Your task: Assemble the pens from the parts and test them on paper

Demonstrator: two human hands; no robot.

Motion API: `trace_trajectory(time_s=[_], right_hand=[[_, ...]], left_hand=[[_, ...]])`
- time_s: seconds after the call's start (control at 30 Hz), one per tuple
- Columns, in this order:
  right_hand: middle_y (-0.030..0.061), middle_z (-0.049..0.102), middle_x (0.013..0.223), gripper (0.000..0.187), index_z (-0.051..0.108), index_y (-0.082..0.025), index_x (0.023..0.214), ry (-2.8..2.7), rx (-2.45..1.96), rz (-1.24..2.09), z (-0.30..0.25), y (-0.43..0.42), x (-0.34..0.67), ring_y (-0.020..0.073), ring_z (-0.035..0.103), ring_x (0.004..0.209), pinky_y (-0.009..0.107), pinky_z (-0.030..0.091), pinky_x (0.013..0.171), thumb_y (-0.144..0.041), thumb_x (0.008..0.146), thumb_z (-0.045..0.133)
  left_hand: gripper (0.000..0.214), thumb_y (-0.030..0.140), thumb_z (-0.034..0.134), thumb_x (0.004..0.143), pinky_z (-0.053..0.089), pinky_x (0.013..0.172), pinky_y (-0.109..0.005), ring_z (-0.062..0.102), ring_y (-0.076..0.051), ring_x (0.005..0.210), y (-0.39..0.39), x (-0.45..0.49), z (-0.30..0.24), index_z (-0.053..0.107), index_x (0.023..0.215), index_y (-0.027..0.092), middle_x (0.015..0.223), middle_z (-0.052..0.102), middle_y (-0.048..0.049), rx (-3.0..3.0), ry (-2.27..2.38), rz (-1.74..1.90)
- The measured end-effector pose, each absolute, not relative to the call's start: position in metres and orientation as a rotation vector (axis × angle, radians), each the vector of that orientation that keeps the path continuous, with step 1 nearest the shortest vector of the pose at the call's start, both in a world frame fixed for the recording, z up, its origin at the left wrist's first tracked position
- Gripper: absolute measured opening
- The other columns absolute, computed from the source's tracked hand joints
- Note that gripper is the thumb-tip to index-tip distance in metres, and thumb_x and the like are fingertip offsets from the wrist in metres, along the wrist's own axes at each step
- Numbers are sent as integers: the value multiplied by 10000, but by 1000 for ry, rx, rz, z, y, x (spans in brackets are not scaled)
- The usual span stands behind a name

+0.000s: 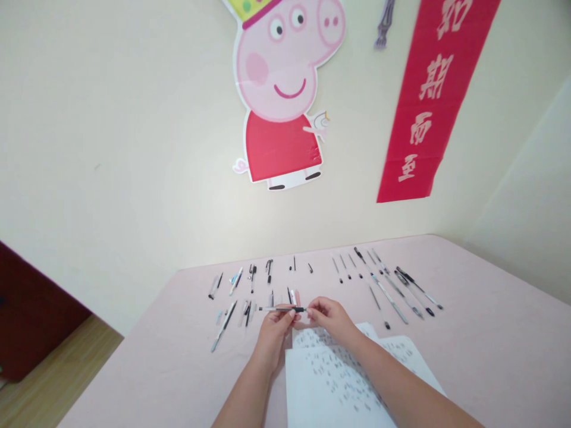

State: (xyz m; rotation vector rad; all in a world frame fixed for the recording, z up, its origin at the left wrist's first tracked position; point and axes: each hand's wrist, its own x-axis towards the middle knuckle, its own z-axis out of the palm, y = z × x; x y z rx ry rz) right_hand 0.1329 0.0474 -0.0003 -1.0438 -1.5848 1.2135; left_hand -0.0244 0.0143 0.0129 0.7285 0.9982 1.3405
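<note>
A pen (277, 308) with a clear barrel and a black grip lies level across my fingers, above the front of the table. My left hand (275, 333) is closed around its middle, thumb on the black section. At the pen's right end, my right hand (331, 316) pinches with thumb and fingertips; any small part between them is too small to make out. Just behind the hands lie pen parts, among them a black piece (289, 295) and a pink piece (298, 297). Written sheets of paper (312, 392) lie under my right forearm.
On the pink tablecloth (147, 368), several pens and taken-apart pieces lie to the left, including a long pen (224, 326). Several more pens and refills, such as a blue-marked pen (389, 299), lie to the right. The wall behind carries a cartoon pig (283, 142) and a red banner (414, 113).
</note>
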Motion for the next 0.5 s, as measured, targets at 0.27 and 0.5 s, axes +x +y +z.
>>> trace_trajectory(time_s=[0.27,0.5], right_hand=[[-11,523,523,410,502,-181,608,-1667,-1054,1212,2,45,135,113,465,498,236,369,507,-554,779,496],[26,580,659,471,532,-175,744,-1592,-1014,1336,1,46,135,145,549,588,247,407,528,-638,765,452]], left_hand=[[282,285,777,567,420,622,-233,591,-134,621,12,-24,15,674,778,128,673,675,-45,761,994,1304],[303,298,781,559,419,625,-235,588,-133,624,13,-25,14,673,786,130,672,669,-41,751,987,1298]])
